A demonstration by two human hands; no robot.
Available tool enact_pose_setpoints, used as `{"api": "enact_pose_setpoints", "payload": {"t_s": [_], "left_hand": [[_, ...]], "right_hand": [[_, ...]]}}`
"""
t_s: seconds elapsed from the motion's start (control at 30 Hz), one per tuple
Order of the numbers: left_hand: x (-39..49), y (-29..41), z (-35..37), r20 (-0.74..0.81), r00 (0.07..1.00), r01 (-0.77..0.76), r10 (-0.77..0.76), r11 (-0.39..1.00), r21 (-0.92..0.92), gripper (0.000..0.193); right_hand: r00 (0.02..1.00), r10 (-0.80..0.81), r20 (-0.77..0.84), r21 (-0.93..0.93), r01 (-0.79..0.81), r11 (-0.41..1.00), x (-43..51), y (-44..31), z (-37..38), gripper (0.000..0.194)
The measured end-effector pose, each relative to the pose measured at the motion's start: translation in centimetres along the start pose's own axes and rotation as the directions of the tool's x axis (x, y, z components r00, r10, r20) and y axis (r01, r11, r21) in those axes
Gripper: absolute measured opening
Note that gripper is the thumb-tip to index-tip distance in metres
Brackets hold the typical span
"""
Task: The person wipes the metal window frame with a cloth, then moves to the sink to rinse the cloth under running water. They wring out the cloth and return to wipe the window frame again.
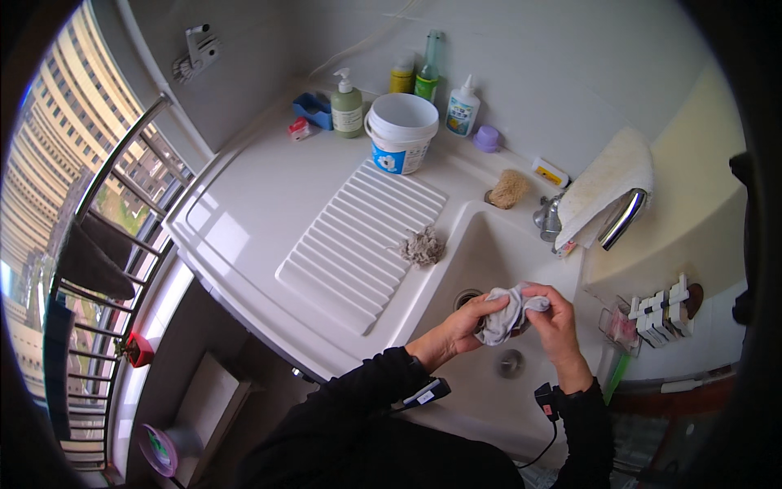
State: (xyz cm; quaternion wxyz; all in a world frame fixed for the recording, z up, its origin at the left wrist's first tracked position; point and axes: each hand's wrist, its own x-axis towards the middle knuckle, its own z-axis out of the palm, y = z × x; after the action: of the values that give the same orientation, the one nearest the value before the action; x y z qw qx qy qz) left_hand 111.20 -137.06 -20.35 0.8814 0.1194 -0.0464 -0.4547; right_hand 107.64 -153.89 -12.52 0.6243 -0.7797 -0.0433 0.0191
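Over the sink basin [489, 263], both of my hands hold a crumpled light grey cloth [506, 315]. My left hand [467, 324] grips its left side, thumb on top. My right hand [553, 321] pinches a bunched end of the cloth between thumb and fingers. Something dark reddish shows just under the cloth; what it is stays hidden. Below the hands lies a round metal drain [510, 363], and another round metal fitting [468, 298] is partly covered by my left hand. A chrome faucet spout [623, 220] with a white towel [605, 183] draped over it stands at the right.
A ribbed drainboard [360, 244] adjoins the sink, with a grey shaggy clump [421, 246] near its edge. Behind stand a white bucket [402, 131], a green pump bottle [347, 110], and a white squeeze bottle [462, 109]. A tan scrubber [509, 189] sits by the basin rim.
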Motion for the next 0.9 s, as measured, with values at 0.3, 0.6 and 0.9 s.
{"api": "enact_pose_setpoints", "payload": {"t_s": [0.3, 0.6, 0.9], "left_hand": [[-0.8, 0.6, -1.0, -0.095, 0.995, -0.024, 0.019, 0.998, -0.056, 0.063], [-0.7, 1.9, -2.5, -0.112, 0.982, -0.169, 0.155, 0.977, -0.130, 0.040], [0.4, 0.3, -5.6, -0.455, 0.844, -0.332, 0.285, 0.943, -0.024, 0.019]], "right_hand": [[0.991, -0.059, 0.116, -0.222, 0.084, 0.971, 1.1, 2.1, 1.4, 0.022], [0.964, -0.227, 0.136, -0.275, 0.257, 0.927, 3.5, 2.2, 2.8, 0.043], [0.937, -0.264, 0.226, -0.460, 0.342, 0.820, 7.3, 1.8, 5.6, 0.038]]}}
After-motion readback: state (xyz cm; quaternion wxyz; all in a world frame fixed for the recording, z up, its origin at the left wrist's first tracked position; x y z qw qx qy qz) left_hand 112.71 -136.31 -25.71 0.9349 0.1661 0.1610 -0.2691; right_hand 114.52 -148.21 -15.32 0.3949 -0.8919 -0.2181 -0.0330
